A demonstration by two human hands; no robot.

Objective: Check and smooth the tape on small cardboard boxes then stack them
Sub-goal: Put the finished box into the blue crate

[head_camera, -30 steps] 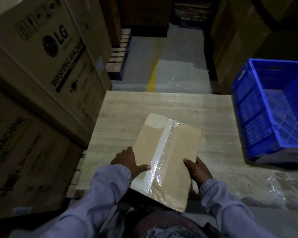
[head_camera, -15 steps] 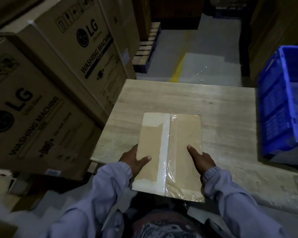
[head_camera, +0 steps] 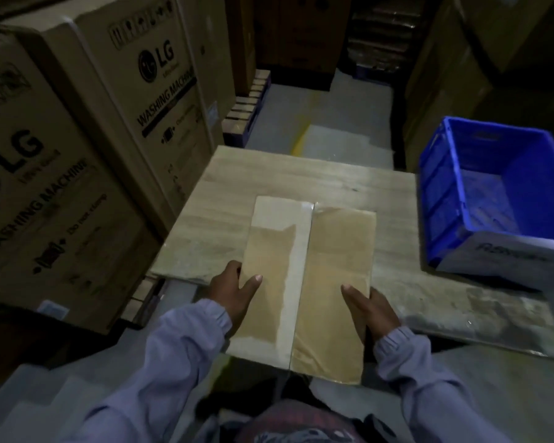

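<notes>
Thumbs flat on the top face, left hand (head_camera: 232, 290) with fingers curled round the left long edge, right hand (head_camera: 370, 310) clasping the right edge, fingers hidden. Gripped between them: a flat cardboard box (head_camera: 336, 276), long axis pointing straight away from the body, near end overhanging the wooden table (head_camera: 269, 174). Clear tape (head_camera: 296, 282) lengthways down its centre seam. To the right on the table, a blue plastic crate (head_camera: 442, 199), open-topped, white label (head_camera: 509, 254) at its near corner. On the left, stacked LG washing-machine cartons (head_camera: 135, 100); beyond, a dim concrete floor (head_camera: 333, 123).
</notes>
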